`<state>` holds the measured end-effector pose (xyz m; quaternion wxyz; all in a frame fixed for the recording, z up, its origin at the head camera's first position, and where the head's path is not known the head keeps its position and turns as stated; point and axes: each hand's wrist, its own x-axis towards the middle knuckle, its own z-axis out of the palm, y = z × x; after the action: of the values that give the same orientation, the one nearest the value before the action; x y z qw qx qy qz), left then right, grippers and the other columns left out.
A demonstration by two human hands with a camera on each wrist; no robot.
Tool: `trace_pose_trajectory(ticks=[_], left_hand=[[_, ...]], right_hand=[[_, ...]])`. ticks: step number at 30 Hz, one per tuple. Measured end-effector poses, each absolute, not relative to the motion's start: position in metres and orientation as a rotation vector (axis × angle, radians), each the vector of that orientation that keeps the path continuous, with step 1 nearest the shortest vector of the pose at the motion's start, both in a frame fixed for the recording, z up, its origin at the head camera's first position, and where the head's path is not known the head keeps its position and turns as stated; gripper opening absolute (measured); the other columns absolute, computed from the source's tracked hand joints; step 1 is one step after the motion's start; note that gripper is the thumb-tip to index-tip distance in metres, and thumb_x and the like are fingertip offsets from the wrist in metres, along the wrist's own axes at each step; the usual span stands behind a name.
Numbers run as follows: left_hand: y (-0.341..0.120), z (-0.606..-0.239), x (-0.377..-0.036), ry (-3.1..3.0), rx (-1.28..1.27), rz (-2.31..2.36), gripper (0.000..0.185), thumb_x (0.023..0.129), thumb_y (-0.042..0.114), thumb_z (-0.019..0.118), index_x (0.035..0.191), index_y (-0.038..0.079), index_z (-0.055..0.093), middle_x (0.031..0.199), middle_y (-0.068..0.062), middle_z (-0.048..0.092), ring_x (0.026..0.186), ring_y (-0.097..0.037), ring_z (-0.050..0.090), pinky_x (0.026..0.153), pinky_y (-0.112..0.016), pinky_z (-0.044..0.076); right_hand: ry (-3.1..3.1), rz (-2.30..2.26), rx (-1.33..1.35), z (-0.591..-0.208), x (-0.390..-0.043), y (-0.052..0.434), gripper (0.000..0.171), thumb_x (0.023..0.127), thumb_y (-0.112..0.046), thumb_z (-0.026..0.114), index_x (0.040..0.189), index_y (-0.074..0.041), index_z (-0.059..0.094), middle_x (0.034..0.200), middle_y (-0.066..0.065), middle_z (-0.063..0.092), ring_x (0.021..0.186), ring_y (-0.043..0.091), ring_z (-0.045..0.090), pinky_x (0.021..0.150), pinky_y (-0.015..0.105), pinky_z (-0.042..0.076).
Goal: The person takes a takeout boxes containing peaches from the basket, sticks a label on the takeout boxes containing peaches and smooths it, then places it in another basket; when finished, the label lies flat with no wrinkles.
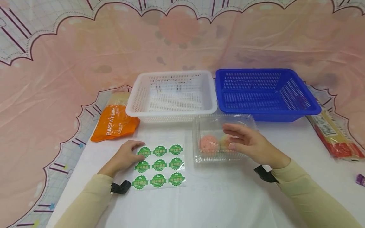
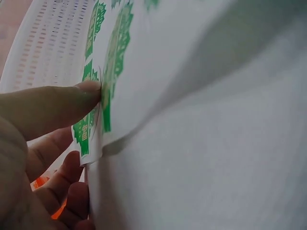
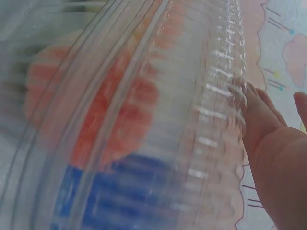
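Note:
A white sheet of round green stickers (image 1: 159,171) lies on the table. At its left edge, my left hand (image 1: 123,157) pinches the sheet; in the left wrist view the thumb (image 2: 62,103) presses on a bent-up part, with fingers behind it. A clear plastic clamshell box (image 1: 205,124) with its lid down stands to the right. Inside are a pink round item (image 1: 209,144) and a paler one (image 1: 226,142), partly hidden by my right hand (image 1: 249,141). That hand is over the box's right side, fingers loosely bent and apart; whether it touches the lid, I cannot tell.
Behind stand a white basket (image 1: 171,114) and a blue basket (image 1: 268,111), side by side. An orange pasta bag (image 1: 114,123) lies at the left, a red and yellow packet (image 1: 335,133) at the right. A small purple piece (image 1: 360,180) is at the far right.

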<state>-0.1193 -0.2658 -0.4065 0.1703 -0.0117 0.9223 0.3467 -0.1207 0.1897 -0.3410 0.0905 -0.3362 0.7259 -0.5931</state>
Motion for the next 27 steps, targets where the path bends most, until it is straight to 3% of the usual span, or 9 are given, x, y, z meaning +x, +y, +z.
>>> trace_pose_trajectory(ticks=[11, 22, 27], left_hand=[[-0.2606, -0.4048, -0.1206, 2.619, -0.076, 0.953, 0.061, 0.088, 0.019, 0.077, 0.141, 0.002, 0.053, 0.131, -0.020, 0.054, 0.122, -0.038, 0.046, 0.110, -0.058, 0.034], [-0.2566, -0.4015, -0.1173, 2.703, -0.095, 0.828, 0.067, 0.087, 0.021, 0.079, 0.143, -0.001, 0.050, 0.140, -0.025, 0.045, 0.126, -0.041, 0.040, 0.110, -0.060, 0.032], [-0.2569, -0.4035, -0.1188, 2.705, -0.096, 0.819, 0.066, 0.087, 0.019, 0.079, 0.141, -0.004, 0.050, 0.134, -0.023, 0.053, 0.121, -0.039, 0.047, 0.109, -0.058, 0.036]], right_hand=[[2.141, -1.761, -1.002, -0.3437, -0.1218, 0.1839, 0.054, 0.096, 0.009, 0.060, 0.145, 0.013, 0.038, 0.145, 0.032, 0.041, 0.132, 0.010, 0.047, 0.105, 0.026, 0.043], [2.121, -1.767, -0.995, -0.3450, -0.1221, 0.1820, 0.055, 0.095, 0.009, 0.060, 0.145, 0.015, 0.036, 0.146, 0.033, 0.039, 0.133, 0.009, 0.047, 0.104, 0.027, 0.043], [2.118, -1.759, -0.979, -0.3465, -0.1215, 0.1815, 0.055, 0.096, 0.008, 0.060, 0.145, 0.014, 0.036, 0.147, 0.033, 0.039, 0.132, 0.009, 0.047, 0.104, 0.027, 0.043]])
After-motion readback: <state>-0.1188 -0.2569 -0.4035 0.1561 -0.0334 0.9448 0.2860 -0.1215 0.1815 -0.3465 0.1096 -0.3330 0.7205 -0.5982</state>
